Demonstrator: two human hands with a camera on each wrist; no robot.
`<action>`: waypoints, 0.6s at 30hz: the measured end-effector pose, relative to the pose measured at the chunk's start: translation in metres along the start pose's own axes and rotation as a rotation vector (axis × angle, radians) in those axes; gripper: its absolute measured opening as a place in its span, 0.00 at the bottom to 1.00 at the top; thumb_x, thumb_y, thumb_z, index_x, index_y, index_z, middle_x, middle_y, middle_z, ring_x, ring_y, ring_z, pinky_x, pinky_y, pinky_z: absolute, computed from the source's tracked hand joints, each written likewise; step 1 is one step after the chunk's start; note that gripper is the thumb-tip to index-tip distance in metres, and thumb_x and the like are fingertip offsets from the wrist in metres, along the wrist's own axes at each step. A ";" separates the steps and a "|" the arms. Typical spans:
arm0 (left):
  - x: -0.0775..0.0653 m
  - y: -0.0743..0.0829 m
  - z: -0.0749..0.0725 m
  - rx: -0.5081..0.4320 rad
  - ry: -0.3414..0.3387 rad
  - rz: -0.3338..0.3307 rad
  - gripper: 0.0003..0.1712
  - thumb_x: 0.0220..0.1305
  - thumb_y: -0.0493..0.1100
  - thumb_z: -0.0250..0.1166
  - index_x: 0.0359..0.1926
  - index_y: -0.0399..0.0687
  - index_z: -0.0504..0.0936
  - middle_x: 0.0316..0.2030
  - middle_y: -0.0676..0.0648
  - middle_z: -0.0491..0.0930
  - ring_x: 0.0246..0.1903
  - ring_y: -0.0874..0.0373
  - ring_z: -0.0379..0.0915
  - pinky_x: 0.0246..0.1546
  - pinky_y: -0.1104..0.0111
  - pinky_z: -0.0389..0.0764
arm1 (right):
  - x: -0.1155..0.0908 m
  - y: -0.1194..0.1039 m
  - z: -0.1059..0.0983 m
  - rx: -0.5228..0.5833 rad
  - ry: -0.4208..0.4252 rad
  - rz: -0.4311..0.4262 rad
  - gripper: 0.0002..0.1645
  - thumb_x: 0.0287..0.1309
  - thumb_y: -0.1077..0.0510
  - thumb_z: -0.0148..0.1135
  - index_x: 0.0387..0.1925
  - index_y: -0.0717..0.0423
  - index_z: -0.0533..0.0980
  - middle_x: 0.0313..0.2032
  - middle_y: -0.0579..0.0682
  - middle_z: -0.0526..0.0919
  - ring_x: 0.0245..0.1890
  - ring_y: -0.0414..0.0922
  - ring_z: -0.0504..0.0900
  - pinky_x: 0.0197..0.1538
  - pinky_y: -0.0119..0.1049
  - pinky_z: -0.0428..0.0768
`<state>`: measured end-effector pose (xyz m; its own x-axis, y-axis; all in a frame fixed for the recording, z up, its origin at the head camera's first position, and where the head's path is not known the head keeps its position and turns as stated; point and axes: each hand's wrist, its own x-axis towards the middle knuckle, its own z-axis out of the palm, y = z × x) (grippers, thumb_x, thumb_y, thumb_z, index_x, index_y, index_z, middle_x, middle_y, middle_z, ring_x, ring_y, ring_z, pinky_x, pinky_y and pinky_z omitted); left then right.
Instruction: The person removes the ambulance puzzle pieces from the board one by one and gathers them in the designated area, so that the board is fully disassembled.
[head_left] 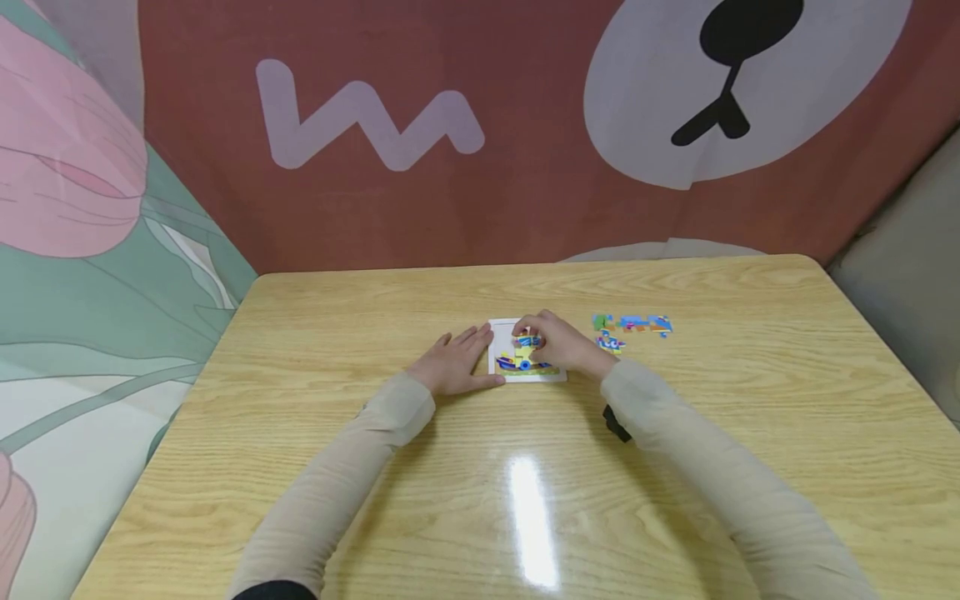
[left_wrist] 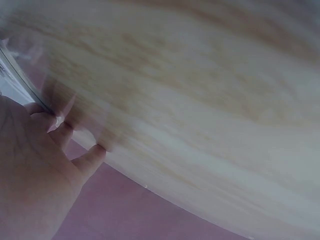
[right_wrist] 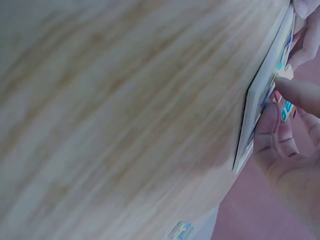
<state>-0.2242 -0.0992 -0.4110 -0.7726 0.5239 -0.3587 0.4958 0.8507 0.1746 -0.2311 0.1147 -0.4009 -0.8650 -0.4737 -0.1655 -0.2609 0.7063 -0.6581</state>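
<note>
We see left hand spread against puzzle tray, right hand pinching a piece; probably light, stiff, best held by its edges.

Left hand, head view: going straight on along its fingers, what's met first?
Most likely the flat white rectangular puzzle tray; the left hand's fingertips and thumb are already at its left side. Butting against it or sliding over: depth unclear.
</note>
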 end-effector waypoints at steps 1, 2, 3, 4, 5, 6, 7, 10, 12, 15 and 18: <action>0.000 0.000 0.000 0.001 -0.001 -0.001 0.51 0.64 0.73 0.46 0.76 0.50 0.42 0.77 0.52 0.37 0.76 0.55 0.36 0.75 0.49 0.45 | 0.000 0.000 0.000 -0.001 0.000 -0.004 0.24 0.55 0.71 0.61 0.55 0.58 0.73 0.46 0.62 0.71 0.38 0.48 0.73 0.41 0.36 0.76; 0.001 0.000 0.000 0.003 -0.005 -0.004 0.51 0.64 0.73 0.45 0.76 0.50 0.42 0.77 0.52 0.37 0.76 0.55 0.35 0.75 0.49 0.45 | 0.000 0.000 0.000 0.003 -0.001 -0.004 0.24 0.55 0.72 0.61 0.55 0.58 0.73 0.46 0.62 0.70 0.37 0.48 0.73 0.41 0.36 0.76; 0.001 0.000 0.000 0.002 -0.006 -0.005 0.51 0.64 0.73 0.45 0.76 0.50 0.41 0.77 0.53 0.36 0.76 0.55 0.35 0.75 0.49 0.45 | 0.000 0.000 0.000 0.003 -0.002 -0.007 0.24 0.55 0.72 0.60 0.54 0.58 0.72 0.46 0.62 0.70 0.37 0.48 0.73 0.41 0.35 0.76; 0.001 0.000 0.000 0.001 -0.006 -0.006 0.51 0.64 0.73 0.46 0.76 0.50 0.41 0.77 0.52 0.36 0.76 0.55 0.35 0.75 0.49 0.44 | 0.000 0.000 0.000 0.004 -0.004 -0.011 0.24 0.55 0.72 0.60 0.54 0.59 0.72 0.46 0.62 0.70 0.37 0.49 0.73 0.40 0.35 0.77; 0.001 0.000 0.000 0.000 -0.006 -0.005 0.51 0.64 0.73 0.46 0.76 0.50 0.42 0.77 0.52 0.36 0.76 0.55 0.35 0.75 0.49 0.44 | 0.000 0.000 0.000 0.008 -0.006 -0.010 0.24 0.55 0.72 0.60 0.54 0.59 0.72 0.46 0.63 0.70 0.37 0.49 0.73 0.40 0.35 0.76; 0.001 0.000 0.000 -0.001 -0.009 -0.005 0.51 0.64 0.73 0.46 0.76 0.50 0.41 0.77 0.52 0.36 0.76 0.55 0.34 0.75 0.49 0.44 | 0.000 0.000 0.000 0.015 -0.008 -0.005 0.24 0.55 0.72 0.60 0.55 0.58 0.72 0.46 0.63 0.70 0.38 0.49 0.73 0.41 0.35 0.77; 0.001 0.000 -0.001 -0.007 -0.008 -0.004 0.51 0.64 0.73 0.46 0.76 0.50 0.41 0.77 0.52 0.36 0.76 0.55 0.34 0.75 0.49 0.44 | -0.001 0.000 0.000 0.023 -0.011 -0.003 0.24 0.55 0.72 0.60 0.55 0.58 0.72 0.47 0.63 0.69 0.39 0.49 0.73 0.41 0.35 0.77; 0.000 -0.001 -0.001 -0.017 -0.005 0.003 0.52 0.64 0.73 0.46 0.76 0.49 0.42 0.77 0.52 0.37 0.77 0.54 0.34 0.75 0.49 0.43 | -0.001 0.000 0.000 0.046 -0.017 0.006 0.24 0.55 0.72 0.59 0.55 0.58 0.72 0.49 0.65 0.68 0.41 0.51 0.75 0.42 0.36 0.78; -0.001 0.000 -0.002 -0.012 -0.001 0.010 0.52 0.63 0.74 0.45 0.76 0.48 0.43 0.77 0.51 0.38 0.76 0.54 0.36 0.75 0.49 0.44 | -0.001 0.001 0.000 0.058 -0.018 0.012 0.24 0.56 0.72 0.59 0.55 0.57 0.72 0.50 0.65 0.68 0.42 0.52 0.76 0.43 0.36 0.79; -0.002 0.000 -0.002 -0.010 0.005 0.015 0.52 0.64 0.74 0.45 0.76 0.48 0.43 0.77 0.50 0.38 0.76 0.54 0.36 0.75 0.50 0.44 | -0.002 0.002 0.000 0.060 -0.014 -0.003 0.25 0.55 0.73 0.58 0.55 0.58 0.72 0.48 0.65 0.69 0.42 0.53 0.76 0.43 0.37 0.79; -0.002 0.000 -0.002 -0.007 0.004 0.013 0.51 0.65 0.72 0.45 0.76 0.49 0.43 0.77 0.51 0.38 0.76 0.55 0.35 0.75 0.50 0.43 | -0.002 0.003 -0.001 0.062 -0.010 -0.017 0.24 0.56 0.73 0.56 0.55 0.58 0.72 0.47 0.64 0.71 0.42 0.52 0.75 0.42 0.37 0.78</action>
<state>-0.2233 -0.0999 -0.4087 -0.7680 0.5347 -0.3525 0.5025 0.8443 0.1859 -0.2305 0.1183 -0.4022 -0.8565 -0.4905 -0.1607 -0.2481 0.6642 -0.7052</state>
